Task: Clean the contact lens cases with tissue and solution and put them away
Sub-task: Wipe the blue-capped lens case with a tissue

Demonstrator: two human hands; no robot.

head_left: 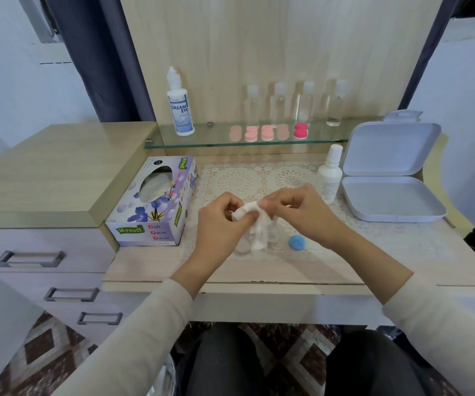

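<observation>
Both hands meet over the lace mat (259, 178) at the table's middle. My left hand (219, 224) and my right hand (296, 212) pinch a crumpled white tissue (256, 224) between them; its tail hangs down. Whatever the tissue wraps is hidden. A blue round cap (296, 242) lies on the mat just below my right hand. A clear case part (242, 247) sits under my left wrist. Several pink lens cases (267, 132) line the glass shelf (202, 141), with a solution bottle (179, 107) at its left end.
A tissue box (156, 207) stands left of the mat. A small white bottle (329, 175) and an open grey box (390, 195) are on the right. Clear bottles (305, 101) stand along the shelf's back. Drawers (30, 258) are at left.
</observation>
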